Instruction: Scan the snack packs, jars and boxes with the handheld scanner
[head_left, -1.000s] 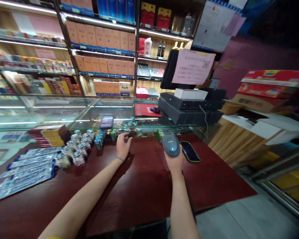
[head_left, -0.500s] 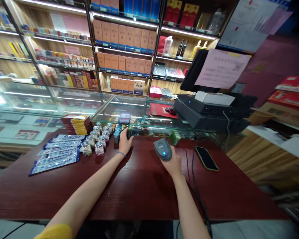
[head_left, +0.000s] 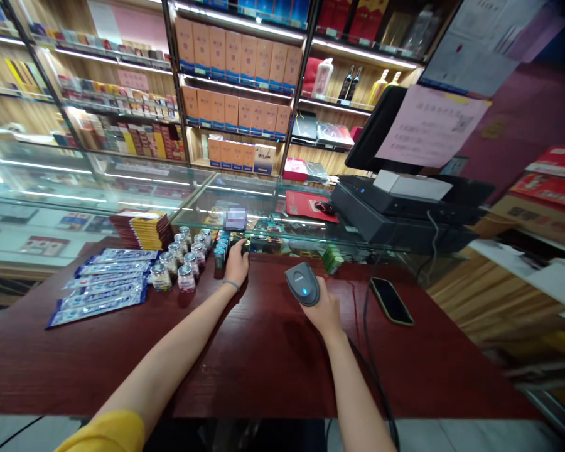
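Note:
My right hand [head_left: 326, 311] is wrapped round the handle of a grey barcode scanner [head_left: 303, 284] with a lit blue light, held above the dark red table. At the table's far side, my left hand [head_left: 238, 263] has its fingers closed about a small green box [head_left: 247, 242], mostly hidden by the hand. Just left of those fingers stand small teal boxes [head_left: 221, 250] in a row. Farther left are several small jars [head_left: 186, 277] with silver lids. Another green box [head_left: 332, 259] stands beyond the scanner, near the glass counter.
Blue-and-white packets [head_left: 103, 289] lie fanned out at the left, before stacked red and yellow packs [head_left: 144, 229]. A phone [head_left: 392, 301] lies at the right beside the black cable [head_left: 370, 351]. The glass counter [head_left: 193, 207] and a monitor [head_left: 374, 132] stand behind.
My left hand's fingers and thumb have drawn together round the small green box. The scanner in my right hand has shifted slightly left. The view has tilted a little downward.

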`<state>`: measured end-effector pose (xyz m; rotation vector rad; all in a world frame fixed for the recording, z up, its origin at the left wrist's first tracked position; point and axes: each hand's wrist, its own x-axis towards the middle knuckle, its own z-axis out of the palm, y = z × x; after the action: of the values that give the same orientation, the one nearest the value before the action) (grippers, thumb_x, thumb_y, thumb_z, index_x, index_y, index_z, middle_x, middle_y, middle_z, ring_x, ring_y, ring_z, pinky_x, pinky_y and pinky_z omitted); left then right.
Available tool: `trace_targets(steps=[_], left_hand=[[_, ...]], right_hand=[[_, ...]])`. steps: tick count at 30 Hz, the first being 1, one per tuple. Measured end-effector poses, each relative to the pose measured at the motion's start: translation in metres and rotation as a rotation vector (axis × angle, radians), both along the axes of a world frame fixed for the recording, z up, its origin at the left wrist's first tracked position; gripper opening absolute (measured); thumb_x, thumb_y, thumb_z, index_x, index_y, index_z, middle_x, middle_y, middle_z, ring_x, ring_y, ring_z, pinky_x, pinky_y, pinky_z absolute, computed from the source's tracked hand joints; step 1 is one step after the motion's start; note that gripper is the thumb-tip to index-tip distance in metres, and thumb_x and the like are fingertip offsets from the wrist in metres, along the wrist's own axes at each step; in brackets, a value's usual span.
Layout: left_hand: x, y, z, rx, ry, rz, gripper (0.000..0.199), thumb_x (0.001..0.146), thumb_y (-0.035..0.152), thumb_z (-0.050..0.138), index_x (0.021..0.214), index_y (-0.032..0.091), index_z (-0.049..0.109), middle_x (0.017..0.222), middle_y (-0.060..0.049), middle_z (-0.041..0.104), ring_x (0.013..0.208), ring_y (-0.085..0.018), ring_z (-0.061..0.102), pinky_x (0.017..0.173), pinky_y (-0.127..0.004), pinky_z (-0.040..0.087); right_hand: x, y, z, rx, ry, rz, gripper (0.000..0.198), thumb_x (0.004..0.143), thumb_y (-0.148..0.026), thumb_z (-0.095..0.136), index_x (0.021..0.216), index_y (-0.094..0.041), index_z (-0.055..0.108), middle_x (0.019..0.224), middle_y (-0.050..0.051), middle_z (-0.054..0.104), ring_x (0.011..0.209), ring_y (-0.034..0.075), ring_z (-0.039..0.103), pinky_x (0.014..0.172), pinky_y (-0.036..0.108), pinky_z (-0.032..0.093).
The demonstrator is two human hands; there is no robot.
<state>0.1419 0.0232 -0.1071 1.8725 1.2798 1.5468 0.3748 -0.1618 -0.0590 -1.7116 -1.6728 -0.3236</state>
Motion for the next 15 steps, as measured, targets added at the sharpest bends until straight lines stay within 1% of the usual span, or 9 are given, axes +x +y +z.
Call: trace_targets(steps=[4,6,8,10,12,14,15], left_hand=[[0.001,-0.005,0.004,-0.013,-0.043,0.001,0.036,0.088,0.012,0.056,0.124,0.017,0.061,0.114,-0.012,0.063,0.111,-0.026,0.059,0.106,-0.045,0.045],[0.002,-0.008,0.008,-0.019,-0.105,-0.034,0.034,0.088,0.013,0.057,0.121,0.018,0.062,0.113,-0.011,0.062,0.105,-0.024,0.058,0.103,-0.042,0.045],[0.003,-0.014,0.012,-0.064,-0.227,-0.108,0.033,0.088,0.016,0.059,0.121,0.019,0.062,0.111,-0.008,0.062,0.101,-0.021,0.058,0.099,-0.037,0.047],[0.004,-0.021,0.016,-0.196,-0.425,-0.231,0.037,0.09,0.022,0.061,0.127,0.022,0.06,0.105,-0.005,0.063,0.093,-0.017,0.059,0.09,-0.032,0.05],[0.002,-0.027,0.018,-0.406,-0.675,-0.384,0.045,0.09,0.027,0.064,0.135,0.026,0.056,0.1,-0.002,0.064,0.082,-0.014,0.06,0.078,-0.027,0.051],[-0.001,-0.033,0.02,-0.605,-0.898,-0.514,0.052,0.09,0.028,0.066,0.14,0.029,0.053,0.102,-0.002,0.066,0.077,-0.012,0.061,0.069,-0.024,0.05],[-0.004,-0.034,0.021,-0.676,-0.981,-0.559,0.053,0.09,0.026,0.067,0.141,0.029,0.053,0.104,-0.003,0.067,0.075,-0.011,0.061,0.067,-0.023,0.05]], right_hand=[[0.0,-0.001,0.002,-0.012,-0.004,-0.001,0.037,0.077,-0.035,0.065,0.111,-0.021,0.062,0.068,0.005,0.074,0.061,0.026,0.072,0.054,0.027,0.045],[0.0,-0.002,0.002,-0.012,-0.006,0.001,0.039,0.077,-0.035,0.065,0.113,-0.021,0.062,0.07,0.005,0.074,0.061,0.026,0.072,0.054,0.027,0.044],[-0.001,-0.003,0.003,-0.008,-0.005,0.004,0.039,0.077,-0.035,0.065,0.113,-0.02,0.061,0.072,0.006,0.075,0.062,0.026,0.073,0.055,0.027,0.045],[-0.002,-0.005,0.002,-0.002,-0.01,0.016,0.039,0.078,-0.034,0.065,0.114,-0.02,0.061,0.074,0.006,0.076,0.063,0.026,0.073,0.056,0.027,0.046],[-0.004,-0.007,0.002,-0.005,-0.024,0.044,0.04,0.078,-0.032,0.065,0.116,-0.019,0.06,0.077,0.007,0.076,0.064,0.026,0.073,0.057,0.028,0.047],[-0.006,-0.008,0.001,-0.03,-0.048,0.087,0.043,0.077,-0.031,0.065,0.118,-0.02,0.059,0.078,0.006,0.076,0.064,0.025,0.073,0.057,0.027,0.047],[-0.007,-0.009,0.001,-0.051,-0.065,0.111,0.044,0.076,-0.03,0.065,0.118,-0.02,0.059,0.078,0.005,0.076,0.064,0.025,0.073,0.057,0.027,0.047]])
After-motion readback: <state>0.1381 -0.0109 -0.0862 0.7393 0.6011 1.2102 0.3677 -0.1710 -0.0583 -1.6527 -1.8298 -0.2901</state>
